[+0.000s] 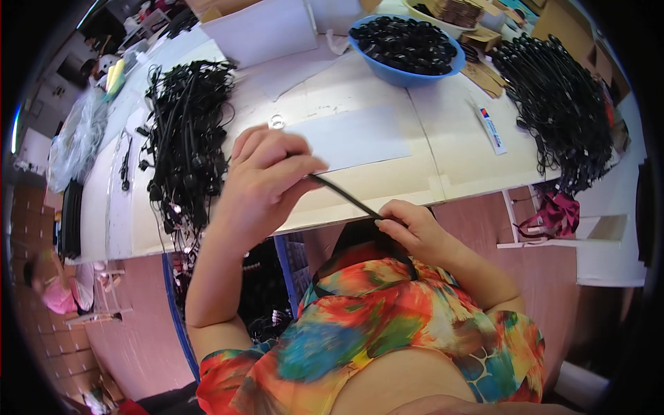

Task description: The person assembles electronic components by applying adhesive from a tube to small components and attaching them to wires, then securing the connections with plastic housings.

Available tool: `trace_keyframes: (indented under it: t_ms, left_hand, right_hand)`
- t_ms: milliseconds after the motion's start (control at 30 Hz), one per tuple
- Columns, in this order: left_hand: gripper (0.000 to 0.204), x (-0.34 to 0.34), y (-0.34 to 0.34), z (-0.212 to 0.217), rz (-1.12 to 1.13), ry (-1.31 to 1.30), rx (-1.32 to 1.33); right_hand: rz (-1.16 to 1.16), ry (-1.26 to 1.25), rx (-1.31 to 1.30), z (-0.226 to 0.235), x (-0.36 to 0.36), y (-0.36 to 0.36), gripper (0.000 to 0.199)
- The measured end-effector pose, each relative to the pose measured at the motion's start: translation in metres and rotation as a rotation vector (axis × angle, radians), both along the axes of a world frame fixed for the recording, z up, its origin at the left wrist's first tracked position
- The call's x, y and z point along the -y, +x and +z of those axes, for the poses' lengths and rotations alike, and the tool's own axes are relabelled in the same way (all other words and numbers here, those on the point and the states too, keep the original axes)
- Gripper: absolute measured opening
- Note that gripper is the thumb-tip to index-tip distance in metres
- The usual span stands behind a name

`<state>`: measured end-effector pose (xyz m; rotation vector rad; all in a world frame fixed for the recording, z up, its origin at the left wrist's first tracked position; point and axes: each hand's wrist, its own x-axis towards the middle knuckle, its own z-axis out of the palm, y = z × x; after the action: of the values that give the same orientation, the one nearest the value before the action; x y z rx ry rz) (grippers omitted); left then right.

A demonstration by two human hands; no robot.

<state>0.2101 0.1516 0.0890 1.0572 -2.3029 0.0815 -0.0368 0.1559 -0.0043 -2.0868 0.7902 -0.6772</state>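
Note:
A thin black cord (346,198) is stretched in front of me, just over the near edge of the table. My left hand (266,169) is closed round its upper left end, raised higher than the other hand. At the lower right, my right hand (415,228) pinches the cord between thumb and fingers, close to my body. Whatever part of the cord lies inside the left fist is hidden. Behind the hands, a white sheet (366,138) lies on the pale table (304,216), and a small clear ring-shaped item (277,121) is beside the left hand.
Bundles of black cords hang over the table's edge at left (183,138) and right (564,104). A blue bowl (404,79) of small black parts stands at the back, near a white box (266,38). A white tube (491,130) lies to the right. Another person (62,287) is far left.

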Motion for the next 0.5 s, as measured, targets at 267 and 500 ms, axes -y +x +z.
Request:
trace_keyframes:
  t_ms: [267,500]
  left_hand:
    - [0.039,-0.014,-0.053,-0.088,-0.164,0.483,-1.463]
    - [0.044,-0.006,-0.07,-0.052,-0.467,0.576,-1.716]
  right_hand:
    - [-0.121,0.357,0.237,-0.028,-0.006,-0.002,0.009]
    - [0.041,0.559,0.438,-0.057,-0.009,-0.004,0.039]
